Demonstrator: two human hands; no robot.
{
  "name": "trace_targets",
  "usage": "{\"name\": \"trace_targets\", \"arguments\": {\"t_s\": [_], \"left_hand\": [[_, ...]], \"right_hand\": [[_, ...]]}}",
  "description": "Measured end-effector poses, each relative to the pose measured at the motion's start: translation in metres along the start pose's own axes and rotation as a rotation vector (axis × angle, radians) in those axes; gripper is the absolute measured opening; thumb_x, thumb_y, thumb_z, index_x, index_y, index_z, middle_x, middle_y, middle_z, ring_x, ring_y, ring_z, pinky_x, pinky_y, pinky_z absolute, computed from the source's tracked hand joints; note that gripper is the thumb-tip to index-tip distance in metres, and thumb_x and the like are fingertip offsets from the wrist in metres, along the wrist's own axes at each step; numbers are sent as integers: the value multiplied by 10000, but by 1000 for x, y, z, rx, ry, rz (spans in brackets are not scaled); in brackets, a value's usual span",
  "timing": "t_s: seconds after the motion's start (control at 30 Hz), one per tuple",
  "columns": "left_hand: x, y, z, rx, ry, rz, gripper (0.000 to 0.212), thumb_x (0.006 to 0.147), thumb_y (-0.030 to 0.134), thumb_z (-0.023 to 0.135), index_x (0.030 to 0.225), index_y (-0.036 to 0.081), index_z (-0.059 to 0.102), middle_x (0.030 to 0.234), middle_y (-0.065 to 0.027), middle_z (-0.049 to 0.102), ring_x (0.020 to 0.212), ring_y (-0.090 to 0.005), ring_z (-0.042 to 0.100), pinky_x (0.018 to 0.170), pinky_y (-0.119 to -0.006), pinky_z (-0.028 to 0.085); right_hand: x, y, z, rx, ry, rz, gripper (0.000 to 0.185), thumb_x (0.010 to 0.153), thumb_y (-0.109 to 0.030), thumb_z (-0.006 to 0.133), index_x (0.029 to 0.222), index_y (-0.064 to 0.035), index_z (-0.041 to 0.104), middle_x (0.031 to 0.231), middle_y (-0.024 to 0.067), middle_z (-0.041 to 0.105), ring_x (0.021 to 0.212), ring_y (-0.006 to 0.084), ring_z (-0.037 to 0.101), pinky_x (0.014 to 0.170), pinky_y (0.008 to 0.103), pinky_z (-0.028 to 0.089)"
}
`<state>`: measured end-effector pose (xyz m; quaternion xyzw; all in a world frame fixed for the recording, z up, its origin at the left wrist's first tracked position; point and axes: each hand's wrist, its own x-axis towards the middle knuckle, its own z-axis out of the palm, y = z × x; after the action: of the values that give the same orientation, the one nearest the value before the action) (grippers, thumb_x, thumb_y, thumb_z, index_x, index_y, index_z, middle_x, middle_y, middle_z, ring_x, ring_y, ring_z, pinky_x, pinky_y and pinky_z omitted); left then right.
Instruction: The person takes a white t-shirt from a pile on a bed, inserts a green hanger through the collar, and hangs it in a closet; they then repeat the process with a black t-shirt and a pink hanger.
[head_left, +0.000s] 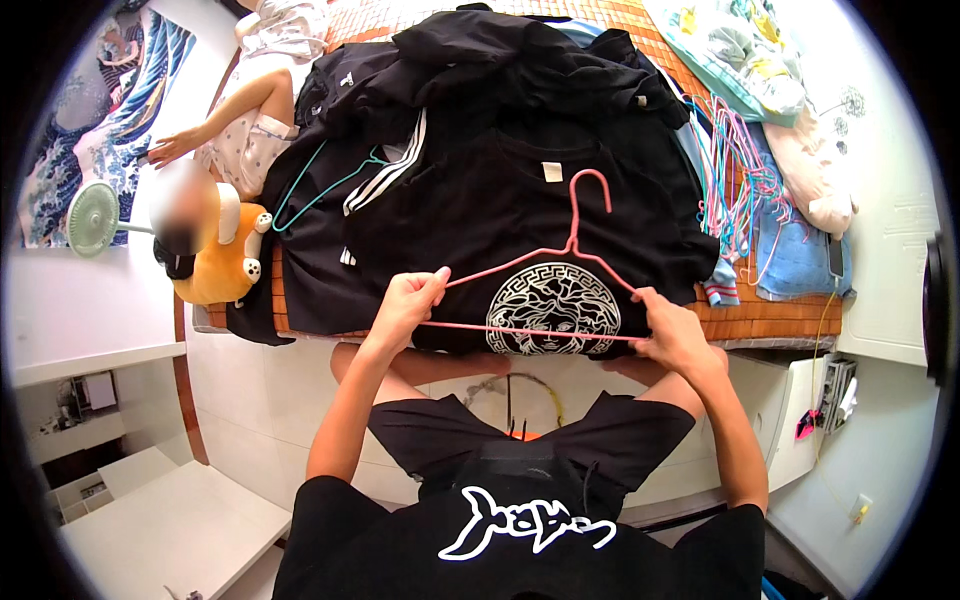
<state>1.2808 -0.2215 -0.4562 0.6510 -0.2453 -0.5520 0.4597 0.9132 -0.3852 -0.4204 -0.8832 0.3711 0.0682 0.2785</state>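
Between my two hands a pink clothes hanger (574, 244) is held flat, its hook pointing away from me. My left hand (409, 304) grips its left corner, thumb along the sloping arm. The right corner is in my right hand (669, 330). Beneath the hanger lies a black T-shirt (465, 225) with a white round head print (553, 307) and a pale neck label (552, 172). The hanger's bottom bar crosses the print. To the left, a turquoise hanger (319, 199) rests on a black garment with white stripes (397, 169).
A heap of black clothes (510, 60) covers the far part of the bed mat (795, 324). Pink and blue hangers (731, 172) lie bunched at right, near folded jeans (799, 262) and a phone (835, 255). Another person (247, 127) lies at left by an orange plush toy (221, 262) and a green fan (94, 217).
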Motion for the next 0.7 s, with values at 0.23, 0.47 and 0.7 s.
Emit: {"name": "trace_targets", "arguments": {"t_s": [0.23, 0.47, 0.7], "left_hand": [[54, 10, 40, 310, 183, 392, 431, 1030, 323, 449, 785, -6, 581, 853, -122, 551, 795, -239, 552, 757, -348, 442], [141, 66, 78, 723, 351, 284, 496, 957, 499, 484, 972, 35, 657, 1031, -141, 633, 992, -357, 618, 853, -454, 467], [192, 69, 75, 904, 489, 176, 541, 908, 492, 507, 917, -11, 705, 941, -260, 695, 949, -435, 662, 849, -498, 500]], "right_hand": [[14, 47, -40, -123, 550, 36, 342, 672, 28, 627, 983, -77, 530, 864, 135, 586, 803, 356, 616, 706, 446, 487], [27, 78, -70, -224, 663, 157, 420, 703, 44, 617, 1087, -75, 496, 814, 133, 551, 728, 328, 588, 657, 446, 461], [38, 89, -72, -272, 668, 156, 509, 697, 41, 612, 1177, -69, 481, 987, 182, 599, 899, 413, 599, 749, 480, 462]]}}
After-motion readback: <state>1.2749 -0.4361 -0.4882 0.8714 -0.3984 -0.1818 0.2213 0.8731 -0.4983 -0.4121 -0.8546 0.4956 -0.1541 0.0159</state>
